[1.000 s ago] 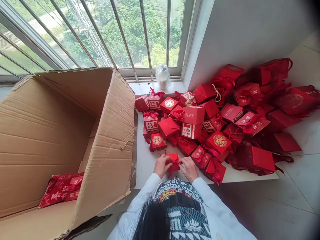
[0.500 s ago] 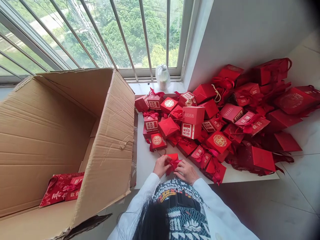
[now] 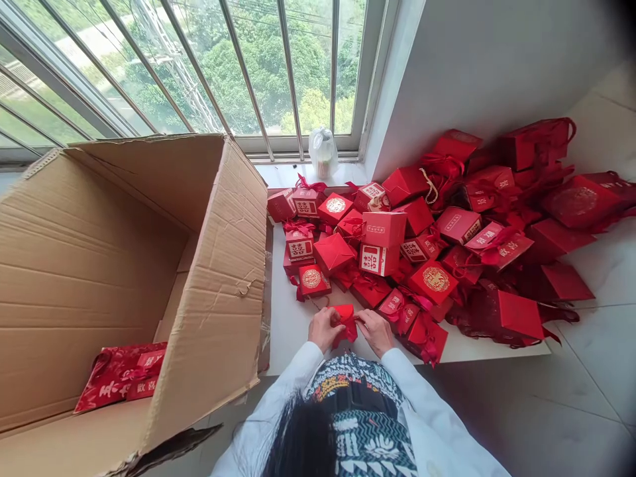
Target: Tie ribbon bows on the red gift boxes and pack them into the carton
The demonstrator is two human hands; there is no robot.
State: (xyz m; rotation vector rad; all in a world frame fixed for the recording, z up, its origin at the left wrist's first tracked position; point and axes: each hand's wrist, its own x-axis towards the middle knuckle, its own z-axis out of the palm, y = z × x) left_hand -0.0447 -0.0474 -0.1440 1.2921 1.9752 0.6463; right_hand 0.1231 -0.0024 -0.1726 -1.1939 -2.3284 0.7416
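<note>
Near the front edge of the white tabletop sits a small bright red gift box (image 3: 345,311), partly covered by a red ribbon (image 3: 350,329). My left hand (image 3: 324,329) is at the box's left side, fingers pinched on the ribbon against the box. On the other side, my right hand (image 3: 376,331) pinches the ribbon near the box's top right corner. Just beyond my hands lies a red box with a round gold emblem (image 3: 313,280). Right of my right hand are ribbon-tied red boxes (image 3: 399,310).
Many red gift boxes (image 3: 380,230) are heaped across the table (image 3: 288,331) toward the right wall. A large open cardboard carton (image 3: 223,265) stands at left, with red packets (image 3: 119,377) inside. A tied plastic bag (image 3: 322,154) rests on the sill by the barred window.
My right hand has moved slightly right, away from my left, drawing the ribbon at the box's right side. My left hand has shifted a little right. The pile looks the same.
</note>
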